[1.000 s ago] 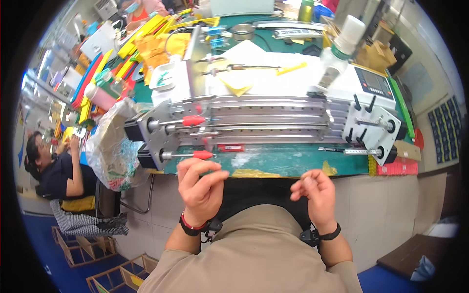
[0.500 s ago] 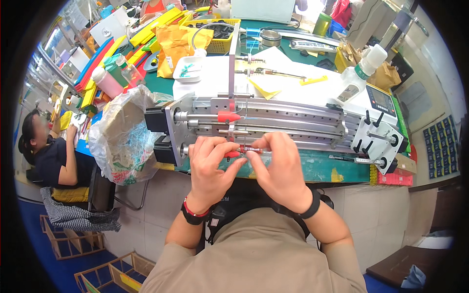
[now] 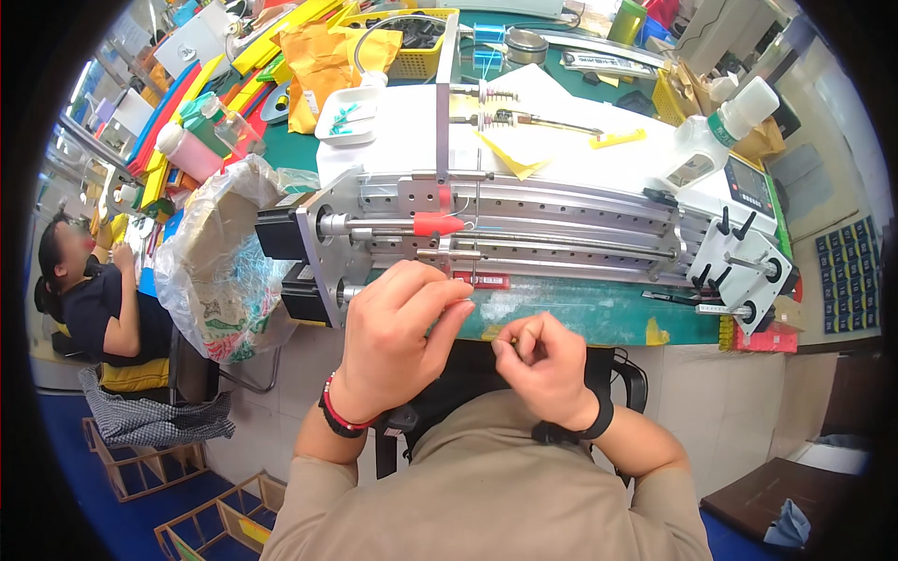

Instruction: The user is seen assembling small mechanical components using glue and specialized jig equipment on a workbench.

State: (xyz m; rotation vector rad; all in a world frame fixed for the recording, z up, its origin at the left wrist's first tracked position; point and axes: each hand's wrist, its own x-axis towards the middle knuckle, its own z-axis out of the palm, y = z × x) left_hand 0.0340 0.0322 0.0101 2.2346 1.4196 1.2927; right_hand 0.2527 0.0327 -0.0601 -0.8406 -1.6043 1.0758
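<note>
Just in front of a metal winding-type machine [image 3: 561, 210] with rails, rods and dark motors [image 3: 281, 231], my left hand [image 3: 398, 327] is pinched, thumb close to the forefinger. Whatever it grips, if anything, is too small to make out. Lower and to the right, my right hand [image 3: 547, 360] is curled closed over the bench's front edge, its fingertips pressed together; their content cannot be seen. A red cone-tipped part [image 3: 437, 224] sits on the machine's rod. Beyond my left fingertips lies a small red labelled piece [image 3: 488, 280], apart from both hands.
A plastic-lined bin [image 3: 220, 271] with thin blue threads stands left of the machine. Behind are a white tray [image 3: 348, 117] of small green pieces, a yellow basket [image 3: 421, 61], a white bottle [image 3: 706, 145] and a scale [image 3: 748, 192]. A co-worker [image 3: 98, 290] sits at far left.
My hands have parted and drawn back from the small red piece at the machine's front. The right one moved down toward me and curled closed; the left came slightly nearer.
</note>
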